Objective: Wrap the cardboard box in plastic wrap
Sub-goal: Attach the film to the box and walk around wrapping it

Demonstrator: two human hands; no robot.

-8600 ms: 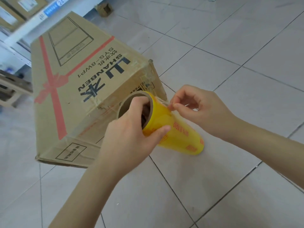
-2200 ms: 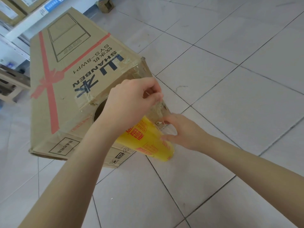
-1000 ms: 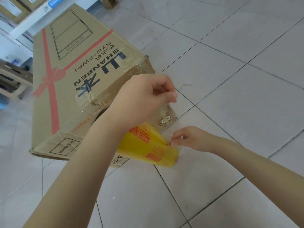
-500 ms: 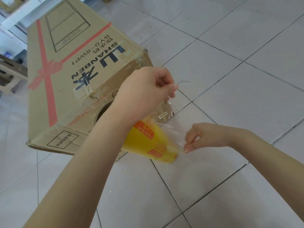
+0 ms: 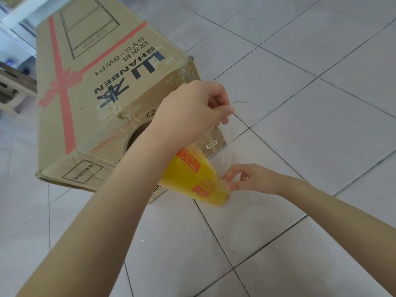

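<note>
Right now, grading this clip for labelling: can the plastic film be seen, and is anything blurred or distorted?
Head view: the film shows only as faint glare streaks below the left hand; the wide lens splays the cardboard box; the shelving top left is soft.

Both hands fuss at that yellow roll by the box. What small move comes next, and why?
Probably the right hand peels the lower edge of the film off the yellow roll: the left hand pinches the upper edge lifted clear, but the lower end clings.
</note>
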